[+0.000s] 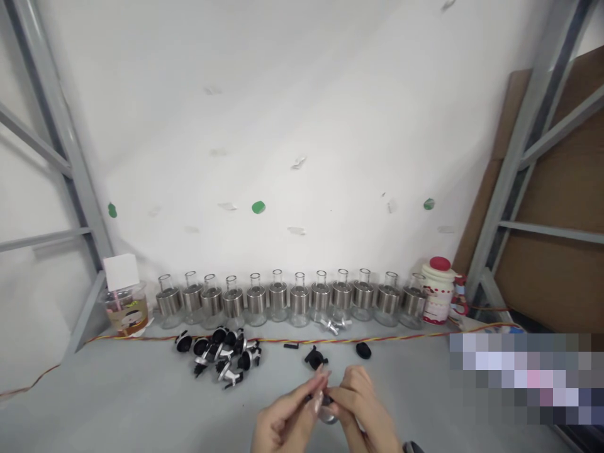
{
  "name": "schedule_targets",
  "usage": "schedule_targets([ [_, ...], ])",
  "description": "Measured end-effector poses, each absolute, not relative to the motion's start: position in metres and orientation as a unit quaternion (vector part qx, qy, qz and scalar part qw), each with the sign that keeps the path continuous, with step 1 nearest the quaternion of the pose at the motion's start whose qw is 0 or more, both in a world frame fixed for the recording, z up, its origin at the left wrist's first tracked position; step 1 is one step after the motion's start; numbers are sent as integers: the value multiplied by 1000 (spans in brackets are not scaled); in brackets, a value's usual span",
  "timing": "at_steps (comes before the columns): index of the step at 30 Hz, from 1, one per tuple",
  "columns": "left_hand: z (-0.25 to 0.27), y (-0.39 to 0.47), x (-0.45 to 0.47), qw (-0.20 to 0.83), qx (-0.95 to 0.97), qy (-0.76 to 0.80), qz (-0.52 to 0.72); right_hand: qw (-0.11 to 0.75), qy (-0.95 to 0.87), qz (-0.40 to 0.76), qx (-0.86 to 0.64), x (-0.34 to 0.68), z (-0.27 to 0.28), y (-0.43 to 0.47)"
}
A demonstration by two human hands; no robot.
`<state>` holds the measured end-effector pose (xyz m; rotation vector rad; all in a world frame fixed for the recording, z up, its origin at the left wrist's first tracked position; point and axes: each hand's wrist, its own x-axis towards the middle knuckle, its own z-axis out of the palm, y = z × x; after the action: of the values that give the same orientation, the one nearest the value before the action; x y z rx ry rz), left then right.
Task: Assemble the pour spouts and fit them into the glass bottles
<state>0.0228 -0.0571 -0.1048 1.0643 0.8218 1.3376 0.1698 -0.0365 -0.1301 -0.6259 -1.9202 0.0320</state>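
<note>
On the near side of the twisted cord (pixel 410 338) crossing the desk (pixel 401 374), your left hand (pixel 287 416) and right hand (pixel 367 402) are pinched together on a small black-and-silver part (pixel 329 416), while a loose black piece (pixel 315 359) lies just this side of the cord and glass bottles (pixel 299 302) stand beyond it.

L hand (pixel 285 418) & R hand (pixel 365 402) grip blk/silver pc (pixel 328 416), glass btls (pixel 299 297) in row behind.
</note>
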Motion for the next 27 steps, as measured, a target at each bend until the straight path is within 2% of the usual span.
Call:
schedule_targets([
  [4, -111, -49, 24, 639, 419, 326, 556, 559, -771, 76, -295, 166, -137, -35],
  [8, -131, -40, 31, 658, 415, 262, 571, 599, -662, 220, -394, 159, -143, -30],
  [12, -148, -35, 34, 556, 492, 303, 598, 602, -584, 343, -424, 151, -147, -27],
  [16, -142, -32, 28, 485, 543, 361, 582, 601, -544, 400, -427, 147, -148, -25],
  [19, -131, -29, 23, 509, 489, 375, 601, 609, -538, 392, -431, 151, -144, -22],
  [24, -126, -20, 18, 657, 279, 407, 570, 600, -609, 283, -435, 169, -130, -20],
  [27, -126, -22, 20, 652, 320, 391, 566, 569, -683, 209, -408, 176, -122, -22],
])
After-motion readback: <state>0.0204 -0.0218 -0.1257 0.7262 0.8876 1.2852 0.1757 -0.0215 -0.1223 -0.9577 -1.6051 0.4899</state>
